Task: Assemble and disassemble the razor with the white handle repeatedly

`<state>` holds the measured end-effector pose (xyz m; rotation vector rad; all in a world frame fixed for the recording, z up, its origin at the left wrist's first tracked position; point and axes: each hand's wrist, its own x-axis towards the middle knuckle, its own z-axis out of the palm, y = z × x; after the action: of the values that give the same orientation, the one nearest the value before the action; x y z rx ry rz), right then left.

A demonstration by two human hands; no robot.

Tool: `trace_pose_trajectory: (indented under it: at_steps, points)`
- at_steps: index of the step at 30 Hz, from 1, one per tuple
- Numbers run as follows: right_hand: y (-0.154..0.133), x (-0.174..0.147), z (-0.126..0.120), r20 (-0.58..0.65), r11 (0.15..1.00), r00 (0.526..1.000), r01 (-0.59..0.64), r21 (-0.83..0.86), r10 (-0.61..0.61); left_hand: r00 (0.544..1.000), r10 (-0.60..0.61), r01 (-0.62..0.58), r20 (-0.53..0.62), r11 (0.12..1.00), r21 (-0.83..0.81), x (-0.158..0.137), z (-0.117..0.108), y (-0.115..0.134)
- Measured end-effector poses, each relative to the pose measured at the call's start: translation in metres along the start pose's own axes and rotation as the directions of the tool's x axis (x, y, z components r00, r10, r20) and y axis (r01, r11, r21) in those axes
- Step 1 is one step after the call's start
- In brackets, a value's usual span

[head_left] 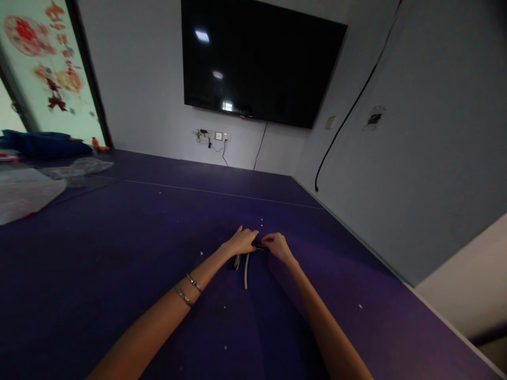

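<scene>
Over the purple surface [158, 224], near its middle: dark object [259, 245] — contact with the surface cannot be told
Left hand [242, 242]: closed around dark object, partly hiding it
Right hand [277, 246]: fingertips pinched on the object's right end
Pale strip [246, 272]: extending from left hand — toward the wearer
</scene>
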<state>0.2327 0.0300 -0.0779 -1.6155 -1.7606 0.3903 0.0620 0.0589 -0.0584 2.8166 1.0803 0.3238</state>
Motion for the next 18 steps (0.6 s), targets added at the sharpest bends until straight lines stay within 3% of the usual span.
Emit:
trace_pose_trajectory:
  at_steps: [18]
  points:
    - [0.0031, -0.0037, 0.0007, 0.004, 0.997, 0.997, 0.071, -0.035, -0.071, 1.000, 0.016, -0.016, -0.026, 1.000, -0.004, -0.0015, -0.0018, 0.0022]
